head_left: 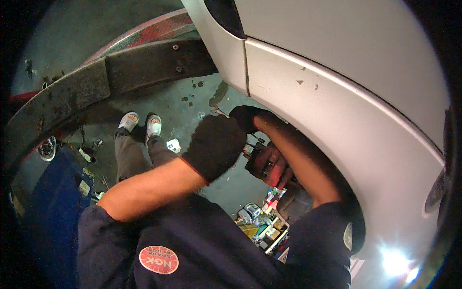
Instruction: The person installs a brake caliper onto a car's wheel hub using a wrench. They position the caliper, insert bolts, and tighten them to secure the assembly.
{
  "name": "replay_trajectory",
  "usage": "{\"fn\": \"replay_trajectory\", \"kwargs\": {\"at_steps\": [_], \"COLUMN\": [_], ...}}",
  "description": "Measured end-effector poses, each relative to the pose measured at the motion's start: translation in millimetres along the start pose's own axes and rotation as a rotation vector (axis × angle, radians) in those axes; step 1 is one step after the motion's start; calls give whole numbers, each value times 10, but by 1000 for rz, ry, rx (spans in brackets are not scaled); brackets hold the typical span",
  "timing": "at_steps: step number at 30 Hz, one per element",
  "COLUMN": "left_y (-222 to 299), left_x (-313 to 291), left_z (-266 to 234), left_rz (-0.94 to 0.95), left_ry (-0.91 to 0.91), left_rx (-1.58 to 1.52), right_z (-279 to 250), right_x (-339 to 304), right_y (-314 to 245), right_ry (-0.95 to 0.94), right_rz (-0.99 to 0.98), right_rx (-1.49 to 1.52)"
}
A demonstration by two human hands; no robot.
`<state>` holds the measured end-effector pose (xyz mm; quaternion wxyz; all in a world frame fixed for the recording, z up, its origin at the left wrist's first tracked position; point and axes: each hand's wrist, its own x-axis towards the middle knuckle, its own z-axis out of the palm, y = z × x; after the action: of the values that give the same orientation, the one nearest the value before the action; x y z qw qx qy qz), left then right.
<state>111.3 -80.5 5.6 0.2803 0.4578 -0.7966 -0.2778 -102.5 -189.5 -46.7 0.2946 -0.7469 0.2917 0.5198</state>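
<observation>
Both my hands wear black gloves and are close together at the wheel arch of a pale car point(337, 96). My left hand point(216, 147) is rounded and closed, its back toward me, so whatever its fingers hold is hidden. Just beyond it, my right hand point(244, 118) is closed too, its fingers mostly out of sight. A short metal end, like that of a tool point(220, 111), pokes out beside the two gloves; which hand holds it I cannot tell. Below my right forearm sits a red brake caliper point(272, 166), partly covered by the arm.
A dark lift arm point(144, 67) crosses the upper left. Another person's feet in light sandals point(153, 126) stand on the grey-green floor, near a small white item point(173, 145). Boxes and bottles point(262, 221) crowd the lower middle. A bright lamp point(395, 262) shines at lower right.
</observation>
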Motion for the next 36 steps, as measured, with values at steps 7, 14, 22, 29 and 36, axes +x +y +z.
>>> {"fn": "replay_trajectory", "kwargs": {"at_steps": [7, 14, 22, 29, 36], "left_y": [-352, -739, -153, -132, -46], "left_x": [-16, -153, 348, 617, 769], "left_z": [115, 1924, 2761, 2520, 2406], "left_rz": [6, 61, 419, 502, 508], "left_ry": [-129, -264, -346, -444, -424], "left_rx": [-72, -445, -552, -385, -329], "right_z": [278, 731, 906, 875, 853], "right_x": [-148, -1152, -2127, -2214, -2220], "right_y": [483, 470, 39, -58, -89], "right_ry": [505, 588, 811, 860, 857], "right_rz": [182, 856, 721, 696, 689], "right_rx": [594, 2030, 1737, 1688, 1663]}}
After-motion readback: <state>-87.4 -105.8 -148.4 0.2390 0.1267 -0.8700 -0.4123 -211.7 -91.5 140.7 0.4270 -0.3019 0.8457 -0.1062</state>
